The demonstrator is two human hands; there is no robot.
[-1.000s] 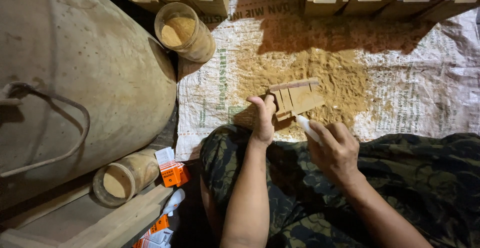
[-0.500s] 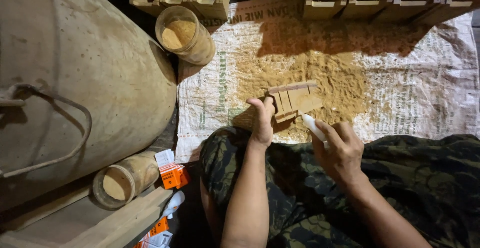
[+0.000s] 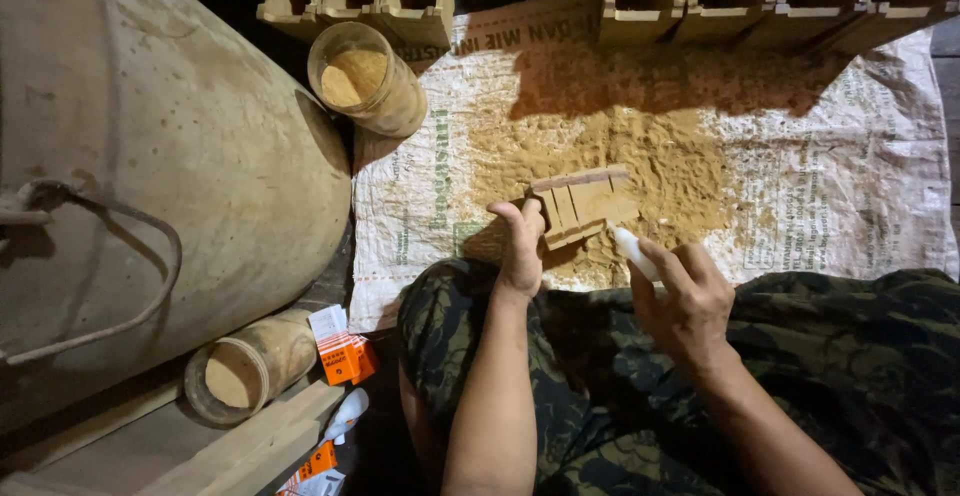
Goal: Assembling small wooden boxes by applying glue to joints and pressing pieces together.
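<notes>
Your left hand [image 3: 522, 251] stays clamped on the slatted wooden piece [image 3: 585, 204] at frame centre; your right hand [image 3: 685, 301], fingers closed round a white bottle [image 3: 634, 253], has edged closer.

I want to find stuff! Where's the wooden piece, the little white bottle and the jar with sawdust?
Wooden piece [image 3: 588, 202], head view, middle of its slatted face.
White bottle [image 3: 634, 252], head view, its exposed tip.
Sawdust jar [image 3: 372, 84], head view, its side wall.
</notes>
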